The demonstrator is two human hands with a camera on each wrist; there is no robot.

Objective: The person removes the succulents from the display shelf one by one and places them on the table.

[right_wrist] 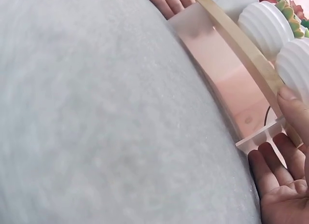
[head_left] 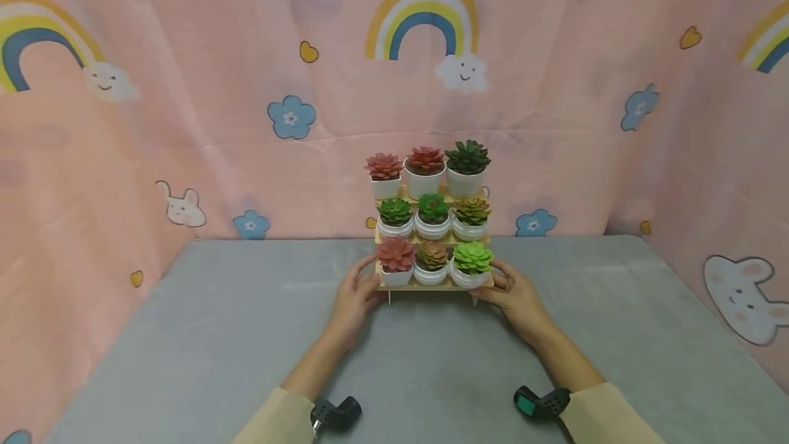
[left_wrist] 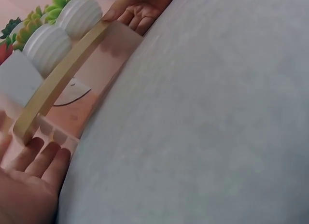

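Overhead, the left hand (head_left: 356, 293) and right hand (head_left: 514, 293) are gripping opposite ends of the stepped wooden stand (head_left: 431, 285) mid-table, keeping its nine potted succulents (head_left: 433, 214) level. Left wrist view: fingers (left_wrist: 41, 159) are curling under the shelf edge (left_wrist: 60, 81). Right wrist view: thumb (right_wrist: 294, 108) is pressing on top, fingers (right_wrist: 270, 166) underneath, pinching the shelf.

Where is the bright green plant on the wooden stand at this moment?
In the head view, the bright green plant sits at the right end of the lowest shelf of the wooden stand, next to a brownish plant and just beside the right hand.
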